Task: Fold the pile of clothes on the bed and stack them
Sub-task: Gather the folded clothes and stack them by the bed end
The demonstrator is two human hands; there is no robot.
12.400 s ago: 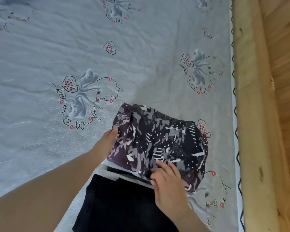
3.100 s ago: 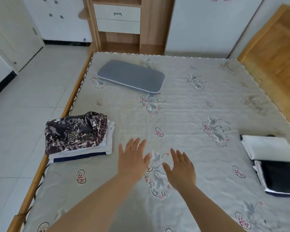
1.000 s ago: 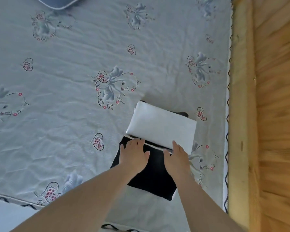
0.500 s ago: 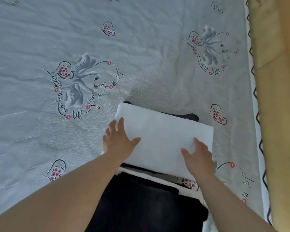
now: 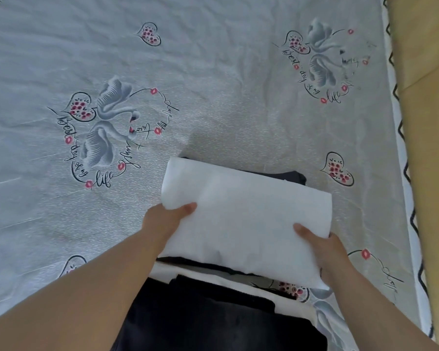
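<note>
Both hands grasp the folded white garment (image 5: 246, 219): my left hand (image 5: 166, 217) pinches its edge at nine o'clock, my right hand (image 5: 323, 245) its corner at four o'clock. It sits over a dark garment (image 5: 293, 176); a black folded stack (image 5: 213, 317) lies at six o'clock on the printed bed sheet (image 5: 213, 84).

bare bedsheet (image 5: 213, 59) ahead and left, wooden frame (image 5: 431, 122) right
</note>
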